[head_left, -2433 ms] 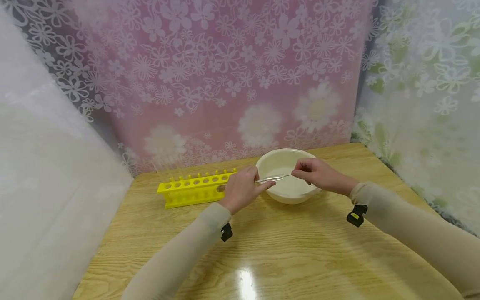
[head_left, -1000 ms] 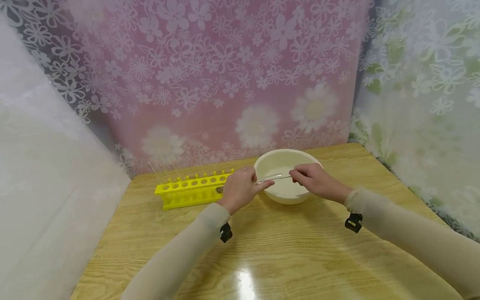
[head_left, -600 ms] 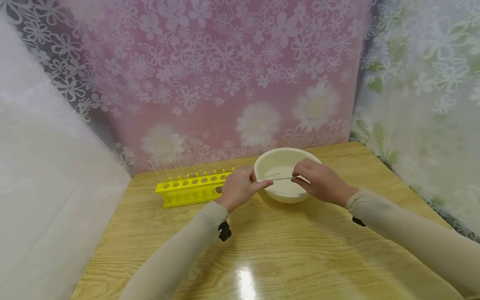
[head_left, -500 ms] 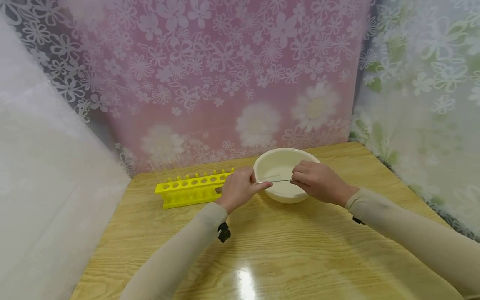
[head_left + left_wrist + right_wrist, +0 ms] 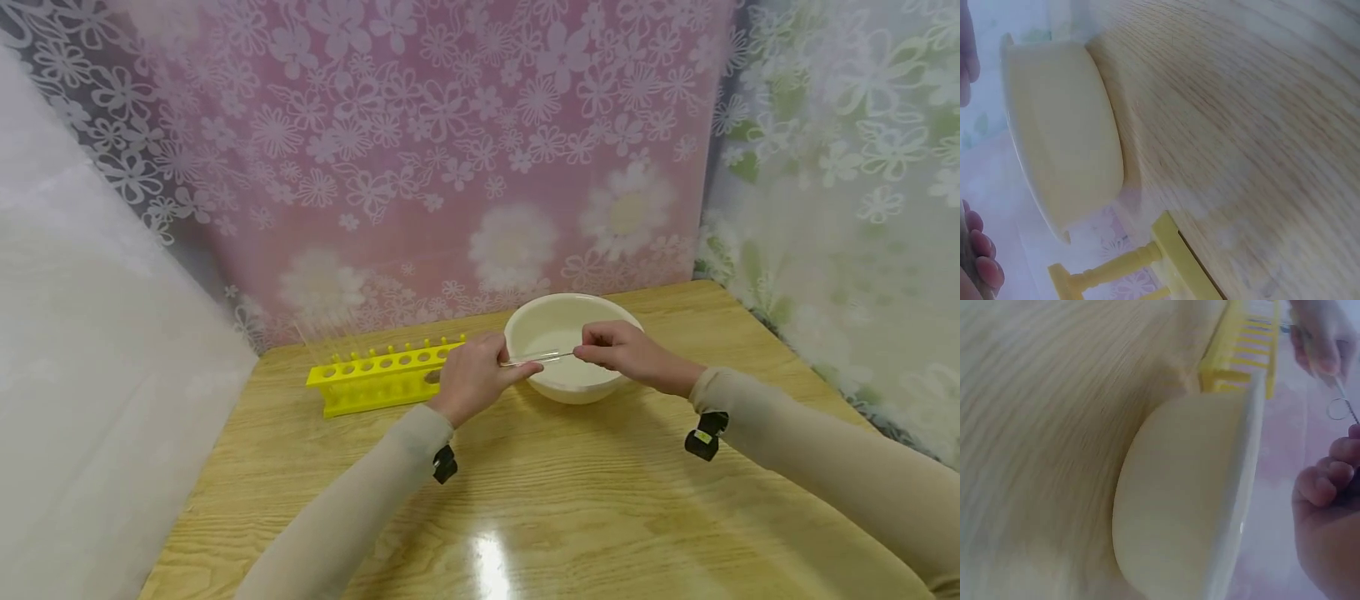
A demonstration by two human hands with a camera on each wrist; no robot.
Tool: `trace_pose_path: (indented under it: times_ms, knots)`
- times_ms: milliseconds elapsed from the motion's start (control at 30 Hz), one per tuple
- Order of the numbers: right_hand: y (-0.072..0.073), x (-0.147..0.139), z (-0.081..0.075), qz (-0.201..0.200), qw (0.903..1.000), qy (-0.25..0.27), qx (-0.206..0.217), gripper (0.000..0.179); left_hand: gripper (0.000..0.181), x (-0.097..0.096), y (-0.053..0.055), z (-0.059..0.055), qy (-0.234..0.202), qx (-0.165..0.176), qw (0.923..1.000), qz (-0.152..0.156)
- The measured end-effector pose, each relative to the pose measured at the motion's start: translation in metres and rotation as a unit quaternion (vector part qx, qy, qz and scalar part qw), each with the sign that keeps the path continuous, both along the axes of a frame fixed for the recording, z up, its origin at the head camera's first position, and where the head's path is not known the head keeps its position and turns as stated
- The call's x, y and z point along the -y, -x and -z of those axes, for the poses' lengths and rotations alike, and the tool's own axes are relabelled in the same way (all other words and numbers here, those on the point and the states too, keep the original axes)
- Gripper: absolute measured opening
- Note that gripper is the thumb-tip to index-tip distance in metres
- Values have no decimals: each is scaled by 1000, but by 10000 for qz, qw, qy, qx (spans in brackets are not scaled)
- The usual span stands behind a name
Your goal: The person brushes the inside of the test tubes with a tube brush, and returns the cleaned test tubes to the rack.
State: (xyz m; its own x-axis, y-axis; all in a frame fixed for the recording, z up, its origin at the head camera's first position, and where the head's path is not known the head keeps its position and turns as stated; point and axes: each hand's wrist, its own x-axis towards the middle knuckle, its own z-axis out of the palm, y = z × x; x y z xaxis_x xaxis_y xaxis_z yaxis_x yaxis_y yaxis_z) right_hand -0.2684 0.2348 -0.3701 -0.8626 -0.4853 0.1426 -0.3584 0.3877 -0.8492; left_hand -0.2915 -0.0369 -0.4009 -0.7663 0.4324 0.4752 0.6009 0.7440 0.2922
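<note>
A clear glass test tube (image 5: 529, 360) lies nearly level in my left hand (image 5: 474, 377), its mouth pointing right over the white basin (image 5: 576, 393). The fingertips of my right hand (image 5: 637, 357) pinch the thin wire handle (image 5: 567, 355) of a test tube brush. In the right wrist view, that twisted wire (image 5: 1352, 411) passes into the tube's round mouth (image 5: 1337, 409). A brownish tuft (image 5: 432, 377) shows just left of my left hand, near the tube's other end. My left palm hides the middle of the tube.
Left of the hands, a yellow test tube rack (image 5: 382, 404) stands on the wooden table (image 5: 570, 508). Several clear tubes (image 5: 327, 335) rise from its back left part. Flowered curtains (image 5: 480, 150) close off the back and sides.
My right hand slid and turned about the wire, its knuckles rolling over and then back, so its wrist camera shows again. The left hand kept hold of the tube and stayed nearly still.
</note>
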Motion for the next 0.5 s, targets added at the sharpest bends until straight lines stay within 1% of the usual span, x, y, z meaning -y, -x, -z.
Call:
trace_pose_path:
  times_ms: [33,67,100,133,167,200,233,267,300,333,367,400,433,467,500]
  knots:
    - [2,0,-1,-1,9985,262,478,33,54,0,0,0,21,-41,10000,-7]
    - [2,0,-2,22,9945,495,921,35,53,-1,0,-1,39,-78,10000,-8]
    - [3,1,-3,48,9881,723,1357,37,53,-1,-1,-1,61,-116,9999,-1]
    - [4,1,-4,63,9818,906,1665,38,53,-1,-1,-2,72,-134,9999,4]
    - [4,1,-4,83,9776,1010,1845,39,53,-1,-1,-2,92,-134,9999,0]
    - [4,2,-3,105,9766,1030,1885,39,53,-1,-1,-2,98,-118,9999,0]
    - [4,2,-2,138,9797,952,1761,39,53,-1,-1,-2,90,-75,9999,-1]
    - [4,2,-1,172,9856,787,1487,38,53,-1,0,-3,81,-33,10000,-1]
    - [4,2,0,213,9925,548,1067,37,54,-1,0,-2,67,18,10000,-2]
    - [3,2,2,269,9979,253,537,35,54,-1,0,-2,43,85,10000,-9]
    - [2,2,3,343,9994,-78,-62,31,54,-1,0,-2,27,149,9999,-31]
    - [1,2,5,403,9959,-396,-706,26,54,0,1,-2,2,220,9997,-48]
    - [1,3,6,452,9875,-683,-1345,20,54,0,1,-2,-16,285,9996,-60]
    - [0,3,8,473,9754,-917,-1949,16,54,1,1,-2,-29,344,9994,-76]
    - [-1,3,9,472,9607,-1105,-2500,14,54,2,2,-2,-44,389,9992,-87]
